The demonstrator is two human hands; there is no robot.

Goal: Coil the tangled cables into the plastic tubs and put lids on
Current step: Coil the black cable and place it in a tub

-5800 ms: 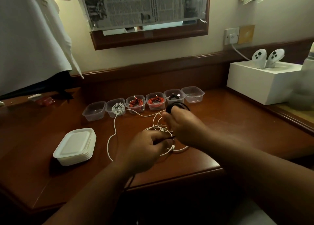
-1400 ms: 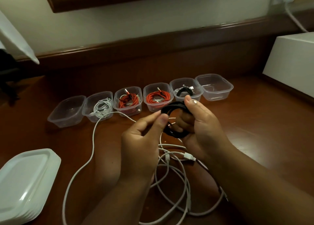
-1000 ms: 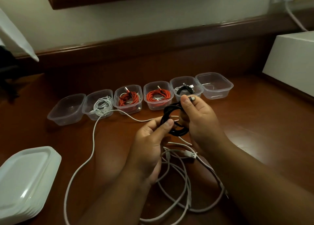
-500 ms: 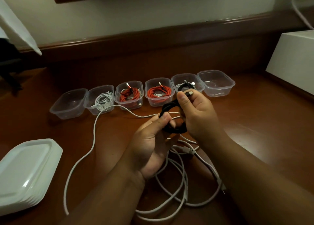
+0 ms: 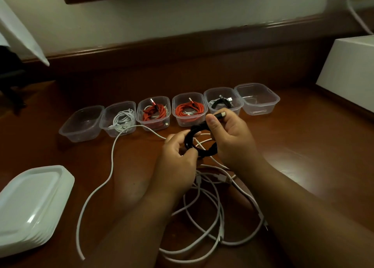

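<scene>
We held a coiled black cable [image 5: 202,146] above the wooden desk [image 5: 303,156]. Our left hand [image 5: 178,160] pinched the coil's near side; our right hand [image 5: 232,140] gripped its far side, thumb pressing the plug end. Loose white cables [image 5: 202,207] lay tangled beneath. Six clear tubs [image 5: 257,99] stood in a row behind, four holding cables. A stack of white lids [image 5: 30,205] sat at left.

Both hands raised (fingers curled), left [image 5: 178,158], right [image 5: 232,138].
</scene>
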